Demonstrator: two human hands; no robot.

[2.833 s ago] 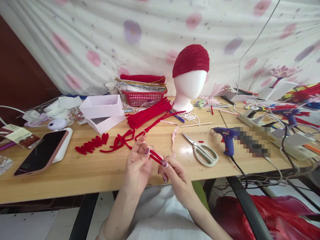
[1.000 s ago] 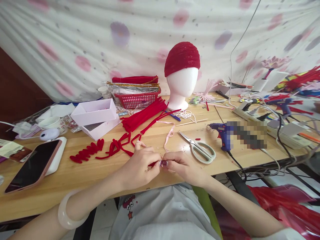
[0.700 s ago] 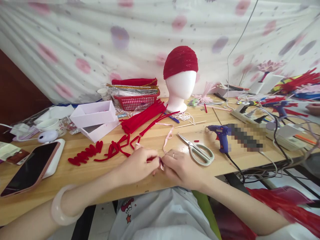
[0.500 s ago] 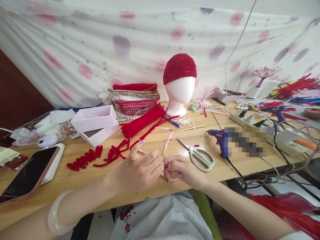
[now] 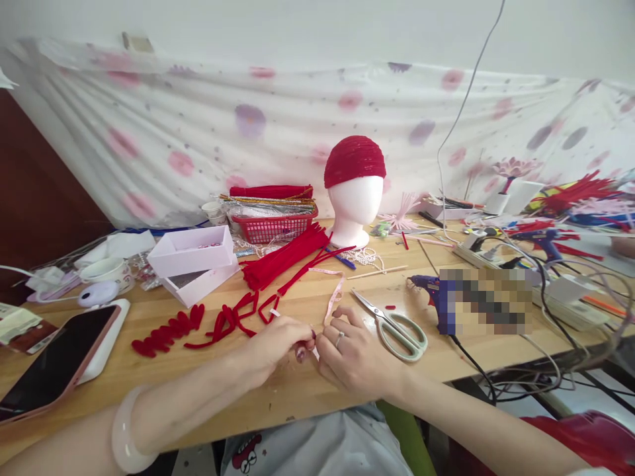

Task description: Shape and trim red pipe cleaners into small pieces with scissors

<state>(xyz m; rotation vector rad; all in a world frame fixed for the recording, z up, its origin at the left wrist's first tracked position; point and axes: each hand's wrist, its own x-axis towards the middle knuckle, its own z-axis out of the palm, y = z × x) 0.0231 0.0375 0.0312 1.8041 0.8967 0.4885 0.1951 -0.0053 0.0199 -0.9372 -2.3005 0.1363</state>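
Note:
My left hand (image 5: 280, 340) and my right hand (image 5: 354, 354) meet fingertip to fingertip low over the wooden table (image 5: 198, 370), both pinched shut. What they pinch is mostly hidden; earlier frames show a red pipe cleaner between them. The end of a pink measuring tape (image 5: 334, 301) runs right up to my right fingers. Bent red pipe cleaner pieces (image 5: 233, 317) and a row of red folded loops (image 5: 166, 330) lie just left of my left hand. Scissors (image 5: 397, 324) lie to the right of my right hand.
A foam head with a red cap (image 5: 353, 188) stands at the back, a bundle of red pipe cleaners (image 5: 285, 254) and a red basket (image 5: 272, 225) beside it. A pink box (image 5: 191, 254), a phone (image 5: 57, 357), a blue glue gun (image 5: 436, 297) and tangled cables (image 5: 546, 317) are around.
My hands came down from in front of my chest to the table top and stay pinched together. The camera tilted upward, so the scene sits lower in view.

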